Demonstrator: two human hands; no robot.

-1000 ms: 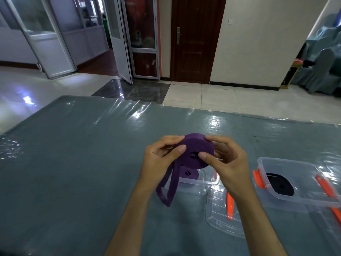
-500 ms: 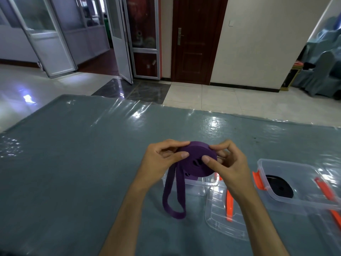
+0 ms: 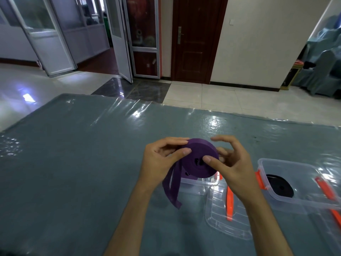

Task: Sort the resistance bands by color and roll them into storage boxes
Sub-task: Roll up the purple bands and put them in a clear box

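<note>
rolling purple band (image 3: 198,159) coil, pinched by left hand (image 3: 160,161) and right hand (image 3: 228,163); loose tail hangs at 7 o'clock; open box (image 3: 201,183) directly beneath.

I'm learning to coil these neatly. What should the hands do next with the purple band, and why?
Probably wind in the loose tail: it hangs unrolled below the purple band, which the left hand and right hand pinch above the clear box, so it isn't ready to drop in.
</note>
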